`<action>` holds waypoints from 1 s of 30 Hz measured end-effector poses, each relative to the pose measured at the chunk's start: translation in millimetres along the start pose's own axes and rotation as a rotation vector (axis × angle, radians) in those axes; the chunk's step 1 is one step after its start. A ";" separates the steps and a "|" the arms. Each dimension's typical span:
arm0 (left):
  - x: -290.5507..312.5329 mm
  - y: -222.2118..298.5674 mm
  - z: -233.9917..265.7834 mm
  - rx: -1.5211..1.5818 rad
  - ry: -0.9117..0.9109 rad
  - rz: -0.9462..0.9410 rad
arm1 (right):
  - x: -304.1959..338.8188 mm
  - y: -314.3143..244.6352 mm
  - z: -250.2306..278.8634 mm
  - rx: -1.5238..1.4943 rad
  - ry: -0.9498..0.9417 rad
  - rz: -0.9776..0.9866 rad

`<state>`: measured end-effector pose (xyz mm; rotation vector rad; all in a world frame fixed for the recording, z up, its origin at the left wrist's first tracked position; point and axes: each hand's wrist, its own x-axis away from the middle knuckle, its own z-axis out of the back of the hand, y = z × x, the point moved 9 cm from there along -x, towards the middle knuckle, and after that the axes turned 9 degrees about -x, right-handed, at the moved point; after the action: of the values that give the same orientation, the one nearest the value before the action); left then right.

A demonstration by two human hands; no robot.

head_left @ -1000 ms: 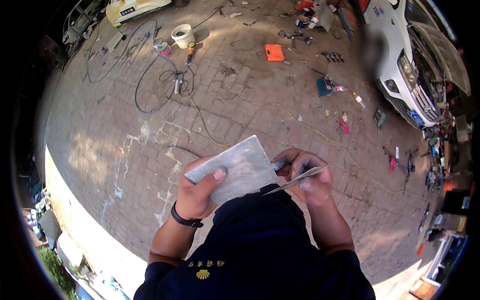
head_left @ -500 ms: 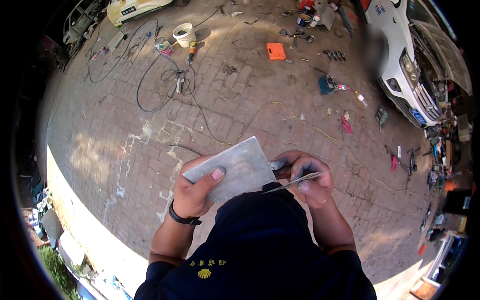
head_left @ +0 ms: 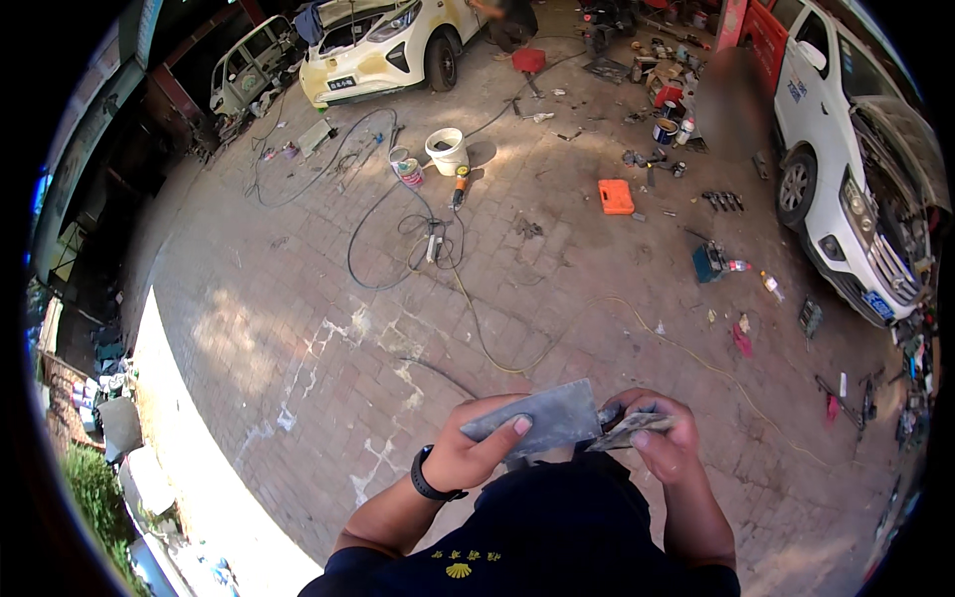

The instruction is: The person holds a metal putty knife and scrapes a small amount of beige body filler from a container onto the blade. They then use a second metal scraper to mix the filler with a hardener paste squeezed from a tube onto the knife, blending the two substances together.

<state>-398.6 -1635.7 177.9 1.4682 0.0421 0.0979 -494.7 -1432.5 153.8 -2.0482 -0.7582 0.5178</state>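
My left hand (head_left: 481, 450) is closed on a grey, flat rectangular plate (head_left: 557, 416), its thumb lying across the upper face. Beside the plate's right end, my right hand (head_left: 672, 438) pinches a thin, stained flat piece (head_left: 625, 432) between thumb and fingers. The kind of this piece cannot be told. Dark smudges mark the right fingertips, close to the plate's edge. Both hands are in front of my dark shirt, above the brick paving.
Cables and a yellow hose (head_left: 696, 360) cross the paving (head_left: 298, 298). Farther off are a white bucket (head_left: 447, 151), an orange-and-black power tool (head_left: 460, 185), an orange case (head_left: 616, 197) and scattered tools. White cars (head_left: 841, 169) stand right and far left; a person (head_left: 512, 22) crouches behind.
The view has tilted up, so the hands sit lower and more to the right, and more cars show. The thin piece in my right hand has turned to show its stained face.
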 end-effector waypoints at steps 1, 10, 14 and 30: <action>-0.3 0.3 -0.7 -0.031 -0.009 -0.004 | -0.7 -2.2 -0.9 0.042 -0.017 0.008; -3.6 13.6 -2.8 -0.256 0.007 -0.119 | -7.8 -23.9 -10.8 0.433 -0.110 0.111; -3.1 21.0 -5.6 -0.349 0.047 -0.205 | -6.8 -24.0 -11.3 0.505 -0.111 0.132; -2.3 18.1 -15.5 -0.371 0.052 -0.183 | 3.0 -21.7 -6.7 0.545 -0.049 0.134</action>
<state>-403.0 -1618.8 194.2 1.0860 0.1908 -0.0062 -495.5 -1424.9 175.5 -1.5849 -0.4437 0.7594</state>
